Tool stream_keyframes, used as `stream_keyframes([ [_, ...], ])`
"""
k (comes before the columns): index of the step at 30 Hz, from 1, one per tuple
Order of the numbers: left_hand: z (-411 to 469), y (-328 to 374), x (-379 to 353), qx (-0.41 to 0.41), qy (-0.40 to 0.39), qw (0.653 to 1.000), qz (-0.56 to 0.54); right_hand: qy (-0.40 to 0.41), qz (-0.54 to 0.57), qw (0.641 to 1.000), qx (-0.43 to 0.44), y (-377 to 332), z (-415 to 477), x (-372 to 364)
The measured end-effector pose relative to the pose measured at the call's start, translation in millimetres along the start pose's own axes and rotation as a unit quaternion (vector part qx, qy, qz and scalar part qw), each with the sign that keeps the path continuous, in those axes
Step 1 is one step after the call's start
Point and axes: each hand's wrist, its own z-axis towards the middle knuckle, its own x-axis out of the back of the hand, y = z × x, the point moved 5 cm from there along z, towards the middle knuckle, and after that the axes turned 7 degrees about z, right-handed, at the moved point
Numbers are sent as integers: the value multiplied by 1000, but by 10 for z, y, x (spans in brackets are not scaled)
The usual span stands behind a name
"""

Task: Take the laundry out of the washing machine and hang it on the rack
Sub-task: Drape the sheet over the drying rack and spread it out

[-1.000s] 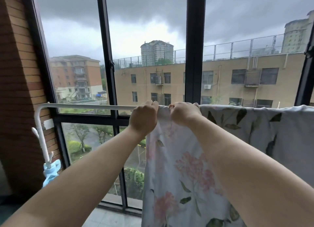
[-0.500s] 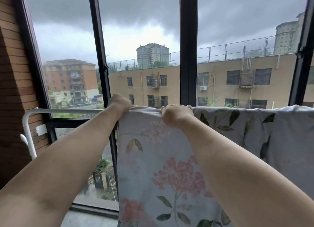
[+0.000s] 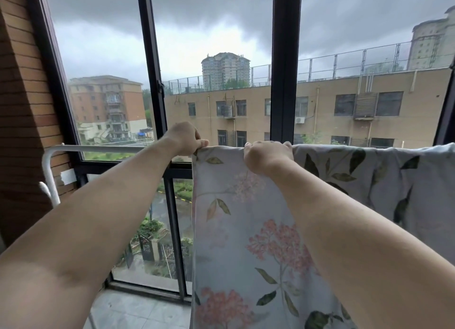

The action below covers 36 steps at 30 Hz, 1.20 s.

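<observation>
Left hand (image 3: 183, 138), right hand (image 3: 267, 156): fingers (image 3: 200, 143) curled on sheet (image 3: 246, 230) top edge along rail (image 3: 98, 148); left hand holds corner, bare rail lies leftward

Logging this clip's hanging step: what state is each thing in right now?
Floral sheet: draped over the rack, hanging down.
Rack: upright, bar bare left of the sheet.
Left hand: grips the sheet's top left corner.
Right hand: grips the sheet's top edge at the bar.
</observation>
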Motion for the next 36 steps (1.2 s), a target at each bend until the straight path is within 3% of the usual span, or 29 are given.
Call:
stream_keyframes([
  [6, 21, 2, -69, -5, -22, 1000, 3, -3, -5, 1000, -8, 21, 11, -5],
  [12, 34, -146, -21, 11, 42, 999, 12, -1, -23, 1000, -11, 63, -13, -13],
  [16, -25, -264, 26, -11, 88, 994, -55, -3, -26, 1000, -14, 47, -31, -7],
  [18, -54, -300, -2, -29, 72, 993, -91, -5, -26, 1000, -17, 40, -33, -4],
  [21, -148, -271, -105, -42, -19, 976, -214, -12, -24, 999, -22, 12, -26, -14],
  [23, -202, -186, -171, -79, -63, 970, -220, -14, -25, 999, -25, 26, -31, -18],
  [36, -224, -420, 17, -94, -22, 979, -178, -6, -31, 999, -22, -35, -28, -46],
])
